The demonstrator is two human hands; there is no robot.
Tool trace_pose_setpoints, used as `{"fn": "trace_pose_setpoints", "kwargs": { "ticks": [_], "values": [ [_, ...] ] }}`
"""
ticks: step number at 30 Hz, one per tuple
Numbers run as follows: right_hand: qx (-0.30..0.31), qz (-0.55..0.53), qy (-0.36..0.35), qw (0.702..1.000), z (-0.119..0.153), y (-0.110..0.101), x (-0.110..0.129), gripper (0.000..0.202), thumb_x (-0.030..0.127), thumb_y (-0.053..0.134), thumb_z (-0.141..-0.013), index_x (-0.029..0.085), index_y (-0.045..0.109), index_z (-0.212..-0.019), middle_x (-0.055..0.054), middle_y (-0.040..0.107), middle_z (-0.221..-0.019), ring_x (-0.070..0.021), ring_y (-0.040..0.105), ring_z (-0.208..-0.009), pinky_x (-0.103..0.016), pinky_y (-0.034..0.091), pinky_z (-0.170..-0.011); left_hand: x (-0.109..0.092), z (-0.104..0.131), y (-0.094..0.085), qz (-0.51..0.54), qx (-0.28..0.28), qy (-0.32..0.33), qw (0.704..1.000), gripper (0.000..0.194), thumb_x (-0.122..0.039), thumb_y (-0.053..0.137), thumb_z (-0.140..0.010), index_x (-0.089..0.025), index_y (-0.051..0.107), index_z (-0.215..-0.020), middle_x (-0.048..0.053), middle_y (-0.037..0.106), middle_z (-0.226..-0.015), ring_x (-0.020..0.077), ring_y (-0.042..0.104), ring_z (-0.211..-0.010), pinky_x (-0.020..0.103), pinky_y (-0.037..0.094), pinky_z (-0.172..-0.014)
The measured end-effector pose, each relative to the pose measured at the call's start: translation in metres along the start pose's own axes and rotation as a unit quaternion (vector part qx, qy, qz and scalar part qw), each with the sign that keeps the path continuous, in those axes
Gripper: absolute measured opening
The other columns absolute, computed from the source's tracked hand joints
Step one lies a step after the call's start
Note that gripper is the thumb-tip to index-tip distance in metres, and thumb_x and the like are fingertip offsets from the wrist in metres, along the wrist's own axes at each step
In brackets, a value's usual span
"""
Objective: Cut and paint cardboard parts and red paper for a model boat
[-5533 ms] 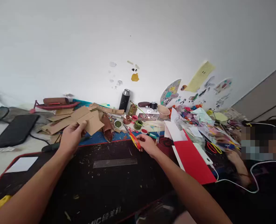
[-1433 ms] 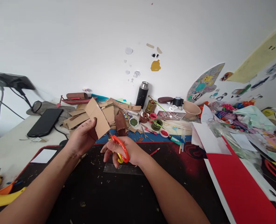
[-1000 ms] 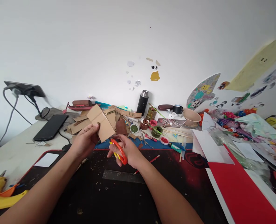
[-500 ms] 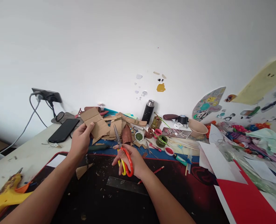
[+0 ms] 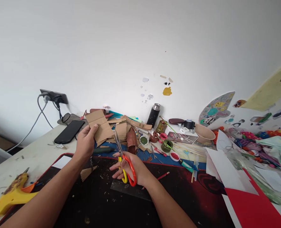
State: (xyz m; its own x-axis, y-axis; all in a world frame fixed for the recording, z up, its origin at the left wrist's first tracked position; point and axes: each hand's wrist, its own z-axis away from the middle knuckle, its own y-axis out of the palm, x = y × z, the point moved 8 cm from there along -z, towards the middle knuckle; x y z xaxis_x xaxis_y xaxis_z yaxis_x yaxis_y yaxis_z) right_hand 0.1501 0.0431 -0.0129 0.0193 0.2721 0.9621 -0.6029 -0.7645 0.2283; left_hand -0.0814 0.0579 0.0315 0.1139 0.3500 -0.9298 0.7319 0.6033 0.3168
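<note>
Pinched between thumb and fingers, a creased piece of brown cardboard (image 5: 99,124) is held up by my left hand (image 5: 85,142). My right hand (image 5: 132,167) grips a pair of scissors (image 5: 118,141) with one red and one yellow handle loop. Its blades point up and away from me, close to the cardboard's right edge but seemingly apart from it. The lower fingers of that hand are spread. Beneath my right hand a clear ruler (image 5: 129,191) lies on the dark mat (image 5: 102,209), beside a red pencil (image 5: 163,175).
A yellow glue gun (image 5: 14,194) lies at left, near a black phone (image 5: 68,132). Cardboard scraps (image 5: 119,130), paint jars (image 5: 166,144) and a black flask (image 5: 153,115) line the back by the wall. Red and white paper (image 5: 247,205) covers the right side.
The whole view has shifted slightly, so things appear farther right. My right hand's fingers have spread a little more around the scissors. Both hands keep their hold.
</note>
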Motion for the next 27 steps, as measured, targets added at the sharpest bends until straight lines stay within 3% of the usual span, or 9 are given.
{"fn": "trace_pose_setpoints", "kwargs": {
  "ticks": [3,6,18,27],
  "values": [
    [-0.022,0.046,0.000,0.999,0.001,0.000,-0.002,0.097,0.093,0.077,-0.073,0.020,0.060,-0.134,-0.010,0.081,-0.099,-0.0160,0.071,-0.051,-0.025,0.052,-0.048,-0.003,0.002,-0.001,-0.009,0.000,0.005,1.000,0.047,-0.060,0.084,-0.080,-0.022,0.078,-0.107,0.004,0.083,-0.096,0.0273,0.077,-0.087,0.033,0.063,-0.072],
    [-0.047,0.072,-0.028,0.996,0.002,-0.003,0.001,0.088,0.092,0.071,-0.081,0.018,0.062,-0.128,-0.004,0.078,-0.085,-0.0123,0.061,-0.040,-0.023,0.046,-0.040,-0.009,0.005,0.000,-0.028,-0.004,0.019,0.999,0.046,-0.062,0.084,-0.080,-0.022,0.078,-0.103,0.003,0.083,-0.095,0.0270,0.076,-0.088,0.032,0.062,-0.072],
    [-0.054,0.098,-0.036,0.993,0.009,0.006,0.009,0.073,0.084,0.073,-0.086,0.019,0.065,-0.118,0.004,0.069,-0.072,-0.0087,0.052,-0.036,-0.021,0.041,-0.037,-0.023,0.019,0.011,-0.086,0.008,0.043,0.995,0.043,-0.064,0.079,-0.083,-0.024,0.077,-0.098,0.003,0.080,-0.092,0.0266,0.071,-0.086,0.032,0.058,-0.072],
    [-0.066,0.098,-0.040,0.992,0.012,0.006,0.014,0.070,0.083,0.073,-0.088,0.019,0.065,-0.116,0.004,0.067,-0.070,-0.0082,0.051,-0.037,-0.021,0.038,-0.037,-0.011,0.018,0.012,-0.085,0.021,0.028,0.996,0.045,-0.066,0.080,-0.082,-0.023,0.078,-0.098,0.003,0.081,-0.092,0.0259,0.071,-0.083,0.031,0.058,-0.071]
  ]
}}
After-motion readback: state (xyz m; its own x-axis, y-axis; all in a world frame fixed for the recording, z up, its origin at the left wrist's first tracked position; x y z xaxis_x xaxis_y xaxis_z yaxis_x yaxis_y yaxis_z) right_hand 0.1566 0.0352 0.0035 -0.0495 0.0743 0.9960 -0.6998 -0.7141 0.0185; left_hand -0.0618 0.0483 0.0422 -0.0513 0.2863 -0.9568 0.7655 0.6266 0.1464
